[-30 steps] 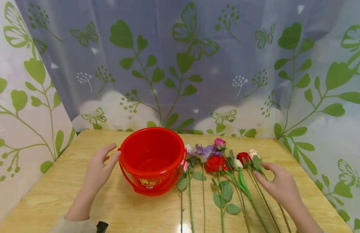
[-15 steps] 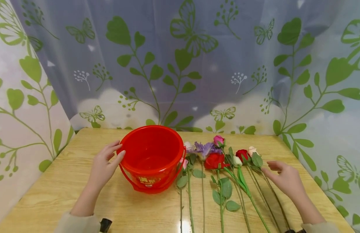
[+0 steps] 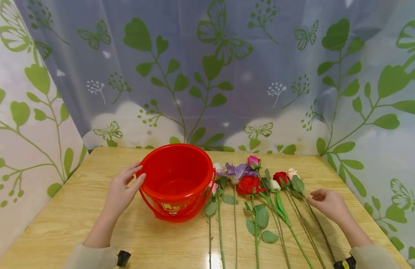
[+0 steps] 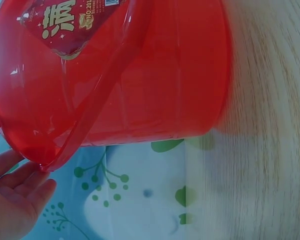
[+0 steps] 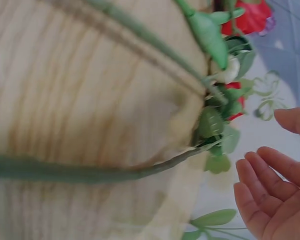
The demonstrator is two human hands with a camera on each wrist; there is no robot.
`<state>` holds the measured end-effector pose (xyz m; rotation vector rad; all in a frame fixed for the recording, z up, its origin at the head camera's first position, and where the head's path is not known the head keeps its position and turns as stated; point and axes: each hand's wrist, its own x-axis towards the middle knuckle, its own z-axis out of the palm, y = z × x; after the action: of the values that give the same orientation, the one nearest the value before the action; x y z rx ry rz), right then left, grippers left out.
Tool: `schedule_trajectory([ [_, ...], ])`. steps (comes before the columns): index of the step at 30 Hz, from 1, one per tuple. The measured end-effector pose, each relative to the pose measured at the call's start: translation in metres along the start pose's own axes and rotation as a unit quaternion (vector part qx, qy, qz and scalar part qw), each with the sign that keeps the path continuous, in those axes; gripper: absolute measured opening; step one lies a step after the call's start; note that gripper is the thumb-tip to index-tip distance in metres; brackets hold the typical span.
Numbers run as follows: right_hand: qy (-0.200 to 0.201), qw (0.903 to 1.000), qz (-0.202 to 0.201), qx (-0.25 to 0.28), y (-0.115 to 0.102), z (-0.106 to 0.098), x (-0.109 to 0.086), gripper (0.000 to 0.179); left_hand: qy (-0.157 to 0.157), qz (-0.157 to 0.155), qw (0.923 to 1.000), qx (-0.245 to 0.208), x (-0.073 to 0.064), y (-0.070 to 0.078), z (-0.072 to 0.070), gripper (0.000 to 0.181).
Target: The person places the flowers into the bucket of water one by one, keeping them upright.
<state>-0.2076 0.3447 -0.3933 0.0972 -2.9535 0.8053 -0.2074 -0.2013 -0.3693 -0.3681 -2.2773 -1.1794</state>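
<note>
A red plastic bucket [image 3: 176,175] with its handle hanging down stands on the table. My left hand [image 3: 121,192] touches the left side of its rim with thumb and fingertips; the left wrist view has the fingers [image 4: 25,182] at the handle's joint. Right of the bucket, artificial flowers lie in a row, among them a red rose [image 3: 249,185], a purple flower [image 3: 237,172] and a pale peach rose [image 3: 292,173]. Beside that last rose's stem is my right hand [image 3: 330,203], fingers loosely bent; the right wrist view shows nothing between them.
Long green stems [image 3: 256,243] run toward the table's near edge. A pink rose [image 3: 253,161] and a white bud [image 3: 274,185] lie among the other blooms. Behind the wooden table [image 3: 153,243] hangs a curtain [image 3: 180,74] with green leaves and butterflies.
My left hand has come in to the right and now touches the bucket's rim. The right hand has drawn back from the peach rose's leaves, toward the right.
</note>
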Motion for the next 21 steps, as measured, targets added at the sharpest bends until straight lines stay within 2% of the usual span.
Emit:
schedule_trajectory([
  [15, -0.060, 0.9977, 0.019, -0.023, 0.021, 0.013, 0.009, 0.040, 0.001, -0.001, 1.0000, -0.009, 0.000, -0.002, 0.000, 0.031],
  [21, -0.058, 0.9977, 0.000, -0.034, 0.022, 0.015, 0.008, 0.031, 0.006, -0.011, 0.9998, -0.017, -0.001, 0.034, -0.004, 0.027],
])
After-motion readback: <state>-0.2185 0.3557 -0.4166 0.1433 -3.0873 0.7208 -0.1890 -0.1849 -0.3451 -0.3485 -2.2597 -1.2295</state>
